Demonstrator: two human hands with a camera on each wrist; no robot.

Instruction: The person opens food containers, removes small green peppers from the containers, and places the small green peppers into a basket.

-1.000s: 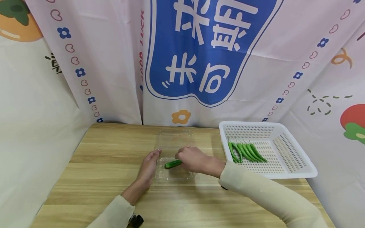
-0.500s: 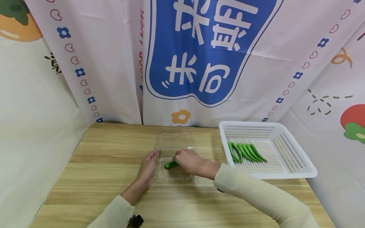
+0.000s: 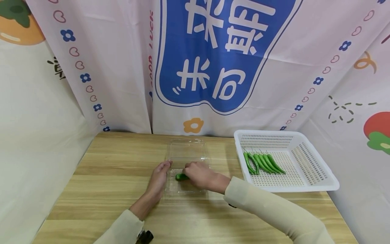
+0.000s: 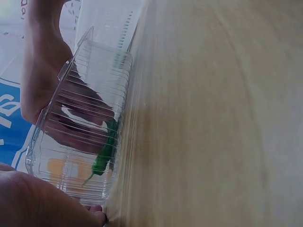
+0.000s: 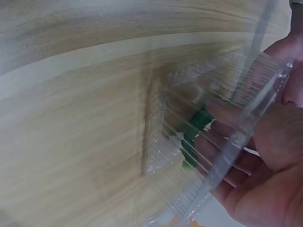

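Observation:
A clear plastic clamshell container (image 3: 182, 192) lies open on the table, its lid (image 3: 186, 148) folded back toward the wall. At its left side my left hand (image 3: 157, 181) holds the edge, thumb uppermost. My right hand (image 3: 198, 175) reaches inside and grips a green chili pepper (image 3: 180, 177), whose stem end points left. Through the ribbed wall in the left wrist view, the chili (image 4: 103, 158) appears low in the box, between the fingers and the base. In the right wrist view, curled fingers (image 5: 225, 111) surround the green chili (image 5: 188, 153); its far part is hidden.
A white perforated basket (image 3: 330, 184) stands to the right. Several green chilies (image 3: 265, 163) lie side by side in its left part. A printed cloth (image 3: 128, 84) hangs behind the wooden table (image 3: 115, 189).
My right hand has shifted slightly left inside the container, covering more of the chili. My left hand and the basket have stayed where they were.

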